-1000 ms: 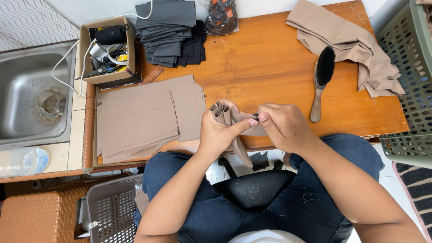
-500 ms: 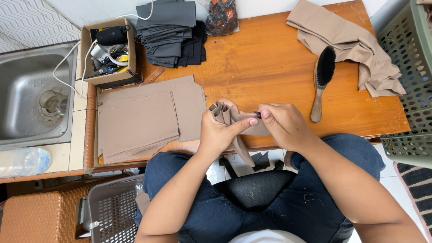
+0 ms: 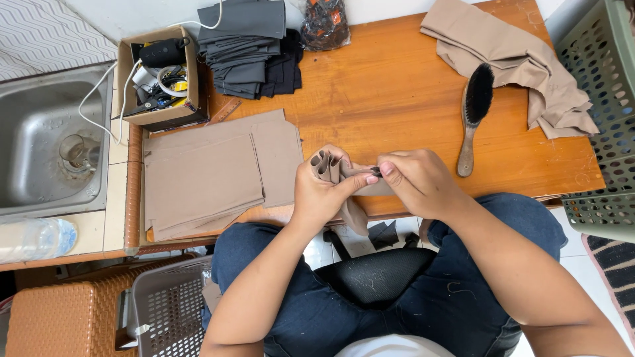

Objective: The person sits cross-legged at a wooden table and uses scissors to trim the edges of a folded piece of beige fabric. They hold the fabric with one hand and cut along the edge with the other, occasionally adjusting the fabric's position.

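Head view looks straight down on a seated person's lap and the wooden table (image 3: 397, 99) beyond it, and the table's near edge serves as the landmark. Just at that edge both hands work one small piece of tan cloth (image 3: 329, 166): the left hand (image 3: 321, 192) has its fingers curled round the gathered, pleated end, thumb pressed toward the forefinger, while the right hand (image 3: 417, 178) pinches the cloth's other end between thumb and fingertip, beside a small dark object too tiny to identify. A loose tail of the cloth hangs below the table edge toward the knees. Left of the hands, lying on the table by the same edge, sits a flat stack of tan folded pieces (image 3: 211, 175), which suggests several pieces are already done and this one is in mid-fold. Farther from the edge, on the right, lie a dark-bristled brush (image 3: 473, 112) and, beyond it, a heap of tan unfolded cloth (image 3: 516, 59), likely work left. At the far edge are dark grey folded cloths (image 3: 248, 46) and a cardboard box (image 3: 159, 76) of cables.
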